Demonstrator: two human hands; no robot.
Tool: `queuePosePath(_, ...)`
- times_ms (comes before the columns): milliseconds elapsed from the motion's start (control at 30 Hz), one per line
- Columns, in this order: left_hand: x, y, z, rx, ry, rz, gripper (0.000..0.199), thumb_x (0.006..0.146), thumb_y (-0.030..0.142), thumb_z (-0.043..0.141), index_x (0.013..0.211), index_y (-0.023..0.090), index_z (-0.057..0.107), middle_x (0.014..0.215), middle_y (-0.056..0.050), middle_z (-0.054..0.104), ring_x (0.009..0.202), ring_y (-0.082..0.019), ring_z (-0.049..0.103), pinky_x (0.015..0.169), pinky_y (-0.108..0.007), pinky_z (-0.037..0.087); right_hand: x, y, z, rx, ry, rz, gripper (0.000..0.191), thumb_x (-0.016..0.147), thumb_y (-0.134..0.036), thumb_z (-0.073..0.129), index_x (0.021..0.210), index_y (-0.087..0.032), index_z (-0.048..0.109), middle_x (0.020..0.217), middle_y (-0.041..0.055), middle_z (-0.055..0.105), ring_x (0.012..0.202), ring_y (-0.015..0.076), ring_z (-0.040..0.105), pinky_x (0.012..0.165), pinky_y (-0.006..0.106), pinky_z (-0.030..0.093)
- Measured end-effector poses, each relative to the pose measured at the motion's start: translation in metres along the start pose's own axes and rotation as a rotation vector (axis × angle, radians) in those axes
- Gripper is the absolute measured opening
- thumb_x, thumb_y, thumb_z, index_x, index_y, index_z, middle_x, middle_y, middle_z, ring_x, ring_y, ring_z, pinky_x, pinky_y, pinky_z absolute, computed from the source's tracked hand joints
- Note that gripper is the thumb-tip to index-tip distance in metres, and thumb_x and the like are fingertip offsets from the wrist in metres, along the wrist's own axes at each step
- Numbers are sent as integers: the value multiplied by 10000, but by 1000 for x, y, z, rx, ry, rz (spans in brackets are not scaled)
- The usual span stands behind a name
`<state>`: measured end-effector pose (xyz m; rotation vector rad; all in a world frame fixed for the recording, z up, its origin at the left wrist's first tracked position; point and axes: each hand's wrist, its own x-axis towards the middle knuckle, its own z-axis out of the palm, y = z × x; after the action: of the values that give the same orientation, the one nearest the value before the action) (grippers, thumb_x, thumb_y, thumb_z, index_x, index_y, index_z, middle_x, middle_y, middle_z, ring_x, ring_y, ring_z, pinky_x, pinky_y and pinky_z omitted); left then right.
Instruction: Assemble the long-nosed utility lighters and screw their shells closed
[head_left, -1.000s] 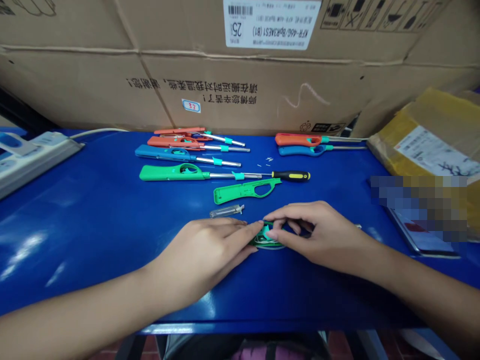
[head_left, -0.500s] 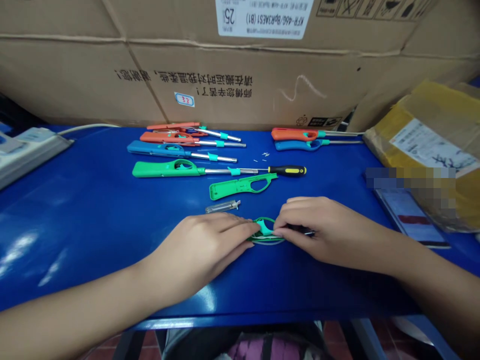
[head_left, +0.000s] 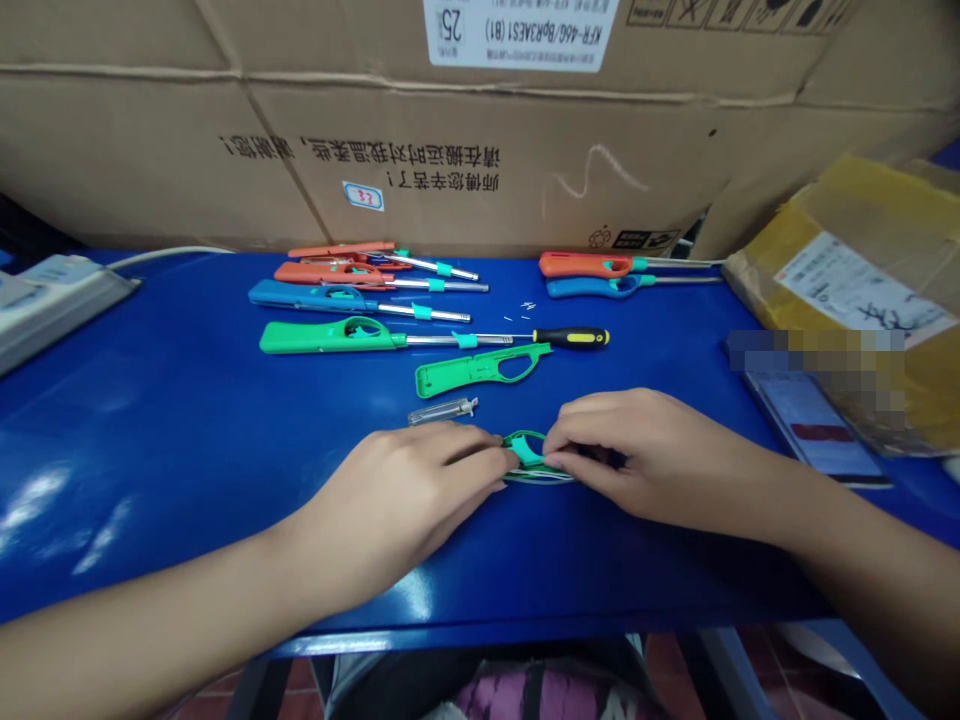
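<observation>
A green lighter housing (head_left: 528,434) lies near the front of the table, with a teal trigger (head_left: 527,453) inside it and thin wires (head_left: 541,476) along its near side. My left hand (head_left: 420,490) closes over its left part, fingers pressed on it and hiding that end. My right hand (head_left: 637,445) pinches at the right side of the trigger; its palm and fingers cover the rest of the housing. Just beyond my left hand is a clear fuel tank (head_left: 442,411). Past it lies a loose green housing half (head_left: 456,376), hollow side up.
Farther back lie a green lighter (head_left: 322,337), a blue one (head_left: 307,295), orange ones (head_left: 330,272) and a black-yellow screwdriver (head_left: 574,338). Two lighters (head_left: 577,264) sit back right, near small white bits (head_left: 527,306). A phone (head_left: 825,430), taped parcel (head_left: 847,250), power strip (head_left: 64,300) and carton (head_left: 450,210) border the space.
The camera view has shifted slightly. My right fingertips have edged a little on the trigger, and the dark rod tip seen beneath my right hand is now hidden. My left hand stays put.
</observation>
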<state>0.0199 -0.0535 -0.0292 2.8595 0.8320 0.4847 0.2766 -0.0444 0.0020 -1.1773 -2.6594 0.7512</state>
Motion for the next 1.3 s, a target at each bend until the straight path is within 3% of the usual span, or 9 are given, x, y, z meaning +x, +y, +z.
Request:
queuePosePath(633, -1, 0, 0, -67, 26, 35, 229, 1020, 242, 533, 1224, 177, 615, 1123, -58, 745, 975, -223, 731, 840, -382, 626, 1, -2, 1, -26, -20, -54, 191, 972, -208, 535, 863, -213, 691, 802, -1, 665, 782, 148, 585, 691, 296, 382)
queuePosePath(767, -1, -1, 0, -65, 23, 33, 230, 1024, 248, 527, 1224, 180, 616, 1120, -59, 745, 977, -220, 728, 844, -371, 617, 3, -1, 2, 20, -7, 23, 159, 941, -212, 577, 845, -227, 704, 813, -8, 686, 780, 146, 591, 670, 294, 376)
queuePosePath(933, -1, -1, 1, -77, 43, 2, 249, 1009, 225, 549, 1251, 192, 594, 1075, -47, 742, 933, -209, 726, 790, -346, 602, 5, 8, 5, 222, -17, 190, 154, 882, -359, 685, 809, -225, 713, 678, -32, 615, 605, 113, 498, 561, 266, 358)
queuePosePath(1100, 0, 0, 3, -138, 65, -115, 273, 960, 261, 637, 1226, 218, 596, 1011, -22, 740, 875, -206, 729, 748, -332, 592, 7, 10, 6, 306, 13, 166, 145, 852, -355, 704, 847, -212, 724, 738, -23, 620, 649, 109, 524, 592, 255, 400)
queuePosePath(1300, 2, 3, 4, -238, 94, -138, 256, 923, 211, 684, 1168, 217, 610, 1058, -3, 739, 918, -184, 712, 819, -319, 580, 7, 7, 6, 327, 12, 150, 98, 877, -287, 653, 847, -203, 694, 751, -23, 590, 656, 104, 496, 595, 251, 394)
